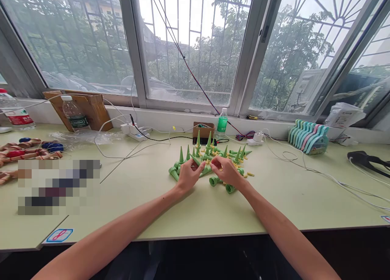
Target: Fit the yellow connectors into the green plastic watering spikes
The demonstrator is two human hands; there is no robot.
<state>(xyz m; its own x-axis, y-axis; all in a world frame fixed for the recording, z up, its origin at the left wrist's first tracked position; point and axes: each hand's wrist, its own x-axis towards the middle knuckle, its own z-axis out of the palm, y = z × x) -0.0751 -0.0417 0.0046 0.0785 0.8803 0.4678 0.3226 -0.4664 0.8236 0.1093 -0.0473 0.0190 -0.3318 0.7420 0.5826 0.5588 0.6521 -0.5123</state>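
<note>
My left hand is closed around a green plastic watering spike, whose pointed end slants up to the left past the fingers. Close beside it, my right hand is pinched together, and its fingertips hide whatever small thing is between them. Around and behind both hands is a cluster of similar green spikes, some upright like the tall one, others lying down. A spike with an open round socket lies by my right wrist. Small yellow valve pieces are scattered among them.
Behind the cluster stand a small brown box and a green-labelled bottle. Pastel hangers stand at the right, near white cables. Further left are a clear bottle, a power strip and wooden items.
</note>
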